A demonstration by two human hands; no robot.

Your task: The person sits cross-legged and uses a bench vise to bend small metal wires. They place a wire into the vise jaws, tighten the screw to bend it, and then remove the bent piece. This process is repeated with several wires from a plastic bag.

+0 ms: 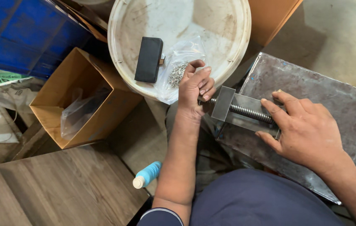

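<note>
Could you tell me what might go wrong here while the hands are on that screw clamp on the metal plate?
The right hand has fingertips beside the threaded screw; they could get pinched as it turns. The left hand, gripping the screw's end, sits against the plastic bag of small metal parts at the edge of the white bucket lid, and might knock the bag off. The metal plate looks raw-edged and could scrape a wrist.

Single head-worn view, steeply downward and close over a metal plate (312, 96), perhaps tilted slightly leftward.
</note>
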